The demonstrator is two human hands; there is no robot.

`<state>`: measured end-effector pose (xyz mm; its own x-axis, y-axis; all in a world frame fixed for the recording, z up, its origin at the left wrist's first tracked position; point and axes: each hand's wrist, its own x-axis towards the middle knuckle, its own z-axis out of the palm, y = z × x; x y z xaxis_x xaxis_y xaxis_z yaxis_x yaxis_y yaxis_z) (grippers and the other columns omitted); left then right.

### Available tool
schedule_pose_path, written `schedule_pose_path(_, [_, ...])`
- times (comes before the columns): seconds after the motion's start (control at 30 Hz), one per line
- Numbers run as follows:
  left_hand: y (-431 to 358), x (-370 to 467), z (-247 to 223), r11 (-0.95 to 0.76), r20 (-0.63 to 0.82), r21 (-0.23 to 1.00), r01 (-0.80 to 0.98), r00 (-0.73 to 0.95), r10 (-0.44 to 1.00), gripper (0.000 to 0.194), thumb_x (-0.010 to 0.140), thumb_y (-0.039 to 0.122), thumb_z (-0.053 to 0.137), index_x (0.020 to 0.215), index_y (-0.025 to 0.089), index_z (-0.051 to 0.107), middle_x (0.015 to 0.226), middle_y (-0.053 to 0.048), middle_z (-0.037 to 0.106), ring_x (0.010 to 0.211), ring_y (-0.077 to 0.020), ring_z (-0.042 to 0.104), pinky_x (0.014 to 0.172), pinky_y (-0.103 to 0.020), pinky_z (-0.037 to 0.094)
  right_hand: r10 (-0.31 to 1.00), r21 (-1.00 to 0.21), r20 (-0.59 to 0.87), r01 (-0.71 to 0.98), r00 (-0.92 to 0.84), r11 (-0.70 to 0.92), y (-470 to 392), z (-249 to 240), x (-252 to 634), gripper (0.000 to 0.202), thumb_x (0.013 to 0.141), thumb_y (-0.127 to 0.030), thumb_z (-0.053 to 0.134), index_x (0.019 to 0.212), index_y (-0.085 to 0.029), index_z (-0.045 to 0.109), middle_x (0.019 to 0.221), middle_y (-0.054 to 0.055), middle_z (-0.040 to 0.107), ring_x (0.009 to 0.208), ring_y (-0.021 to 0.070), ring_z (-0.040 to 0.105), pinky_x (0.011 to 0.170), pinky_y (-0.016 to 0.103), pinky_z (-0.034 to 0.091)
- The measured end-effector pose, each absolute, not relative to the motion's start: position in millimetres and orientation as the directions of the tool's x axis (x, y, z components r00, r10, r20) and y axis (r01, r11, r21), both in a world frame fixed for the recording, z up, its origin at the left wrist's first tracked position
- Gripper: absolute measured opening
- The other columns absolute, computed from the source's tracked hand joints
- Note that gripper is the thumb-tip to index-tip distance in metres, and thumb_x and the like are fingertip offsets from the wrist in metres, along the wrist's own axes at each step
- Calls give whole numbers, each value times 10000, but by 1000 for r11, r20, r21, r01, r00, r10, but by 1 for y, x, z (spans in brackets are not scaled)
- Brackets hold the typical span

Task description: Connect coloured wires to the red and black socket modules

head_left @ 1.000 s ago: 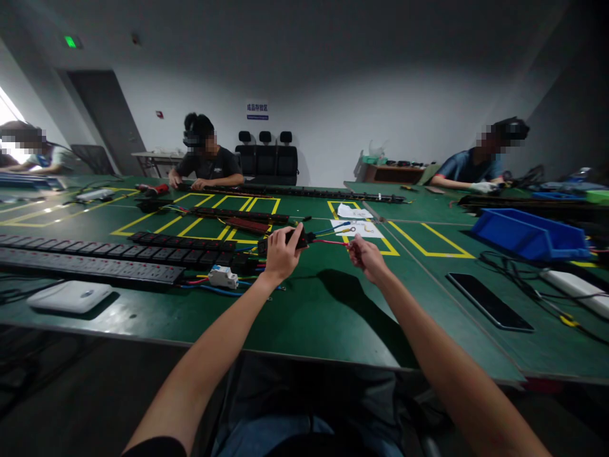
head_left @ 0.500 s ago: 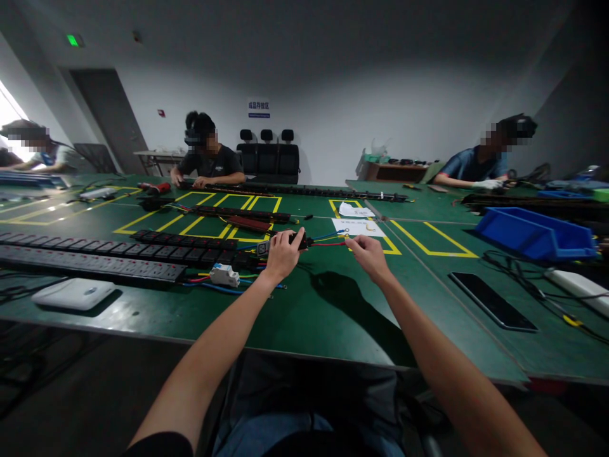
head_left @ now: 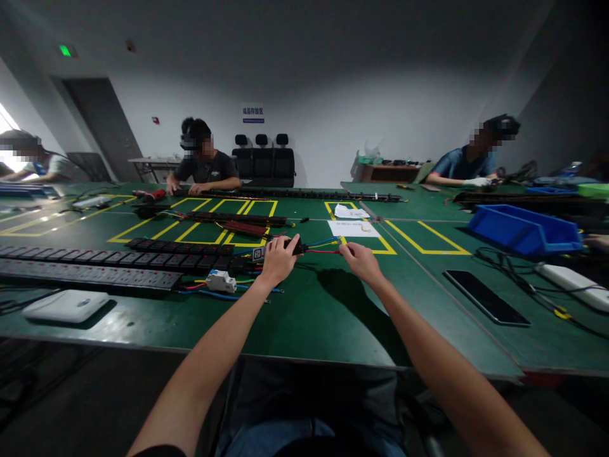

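My left hand (head_left: 278, 259) is closed around a small black block (head_left: 295, 246) with blue, yellow-green and red wires coming out of its right side. Pinched at the red wire's (head_left: 324, 251) far end is my right hand (head_left: 360, 260); the tip is hidden by the fingers. The blue wire (head_left: 323, 242) ends just above that pinch. Left of my left hand lie black socket strips (head_left: 143, 259) and a grey socket strip (head_left: 95, 274). A white circuit breaker (head_left: 221, 282) with coloured wires sits nearer my left forearm.
A phone (head_left: 485, 297), a white power strip (head_left: 573, 285) with black cables and a blue bin (head_left: 523, 228) are on the right. A white box (head_left: 66, 306) lies front left. Paper sheets (head_left: 354, 228) lie beyond my hands. Other people work around the green table (head_left: 304, 330).
The view has shifted slightly, so most things sit a little further left. Both hands keep their grips, and the blue wire's end now appears closer to my right fingers.
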<state>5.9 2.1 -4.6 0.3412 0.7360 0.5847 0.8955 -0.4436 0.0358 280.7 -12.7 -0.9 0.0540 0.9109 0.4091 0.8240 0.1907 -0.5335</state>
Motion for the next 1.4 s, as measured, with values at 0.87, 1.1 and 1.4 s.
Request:
schedule_pose_path(0.87, [2,6,-7,-449,573,10,894,363,735,563,996,384,650,1521,206,547,1312,-150,630,1227,-324,554,1049,-468,450,981,-886,165,452,105,101,8,-25,275,395,847,-550,560,668,-203,611,527,-32,496,493,118,421,500,244,311])
schedule_pose_path(1.1, [0,7,-6,-441,565,14,897,357,744,557,1004,389,626,1523,205,544,1330,-163,626,1233,-334,555,1041,-485,458,996,-903,33,431,79,-4,0,-16,274,299,856,-411,580,663,-187,624,530,-32,498,481,103,421,478,227,301])
schedule_pose_path(1.4, [-1,7,-5,-460,560,38,887,363,745,548,994,372,629,1517,234,547,1328,-164,613,1247,-345,554,1054,-496,457,990,-960,-83,256,114,-110,-4,-9,269,277,853,-384,609,648,-212,537,501,-63,421,435,84,349,421,213,249])
